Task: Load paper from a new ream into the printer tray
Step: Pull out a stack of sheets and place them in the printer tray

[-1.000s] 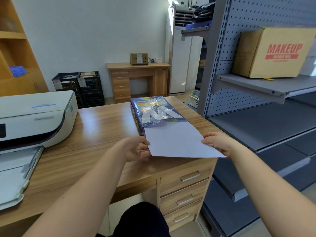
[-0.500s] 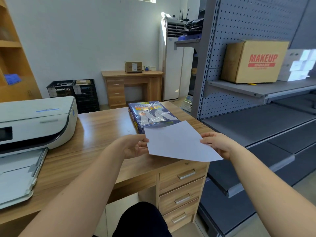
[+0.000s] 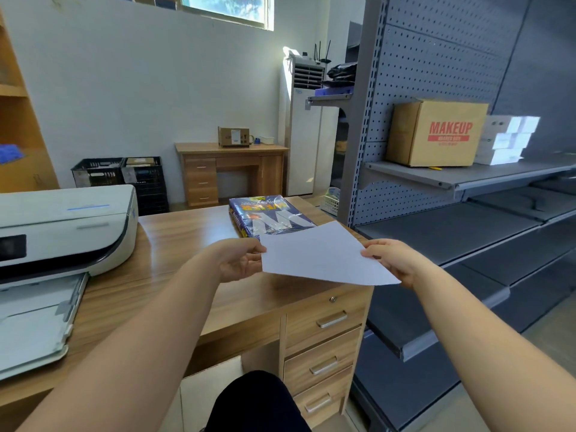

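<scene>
I see both hands pinching 1 white sheet of paper above the tabletop: the left hand grips its left edge, the right hand its right edge. The wrapped ream lies just beyond them; the printer tray sits well left of the left hand.

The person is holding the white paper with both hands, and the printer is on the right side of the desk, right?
Not quite. The head view shows the printer on the left side of the desk, not the right. The rest is right: the left hand and the right hand both hold the white paper.
</scene>
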